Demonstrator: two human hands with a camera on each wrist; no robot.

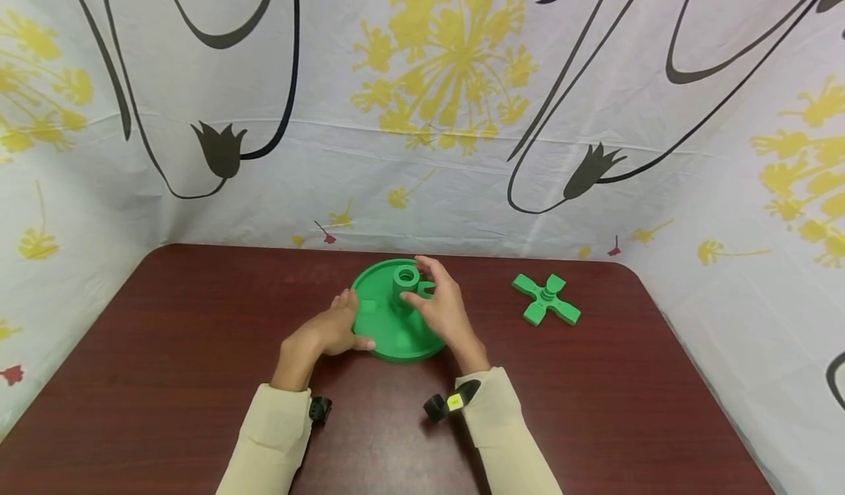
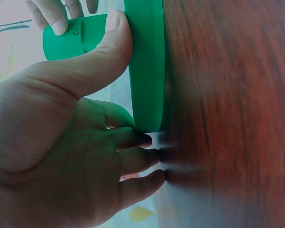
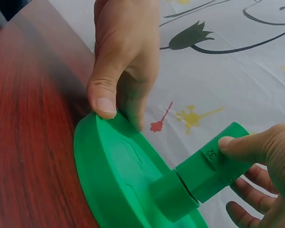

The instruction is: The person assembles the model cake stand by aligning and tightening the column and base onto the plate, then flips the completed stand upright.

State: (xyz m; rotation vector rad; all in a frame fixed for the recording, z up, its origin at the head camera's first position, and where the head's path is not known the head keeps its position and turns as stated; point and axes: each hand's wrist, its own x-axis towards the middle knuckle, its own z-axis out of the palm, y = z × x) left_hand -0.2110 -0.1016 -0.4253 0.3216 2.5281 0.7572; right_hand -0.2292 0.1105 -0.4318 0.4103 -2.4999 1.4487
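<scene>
A round green dish-like base (image 1: 389, 341) with a raised rim lies at the far side of the table. From its middle rises a short green cylinder (image 1: 405, 279) with a round hole in its top, marked "32" in the right wrist view. My left hand (image 1: 328, 328) holds the base's left edge, thumb over the rim and fingers along the outer side. The cylinder is pinched by my right hand (image 1: 447, 310), its thumb on the near side and its fingers beyond. A seam (image 3: 187, 187) shows between the cylinder and the collar (image 3: 173, 197) beneath it.
To the right on the dark red-brown table (image 1: 165, 378) lies a green cross-shaped piece (image 1: 544, 301) with a knob at its centre. Behind the table hangs a white cloth (image 1: 370, 180) with printed flowers. Each wrist carries a small black camera.
</scene>
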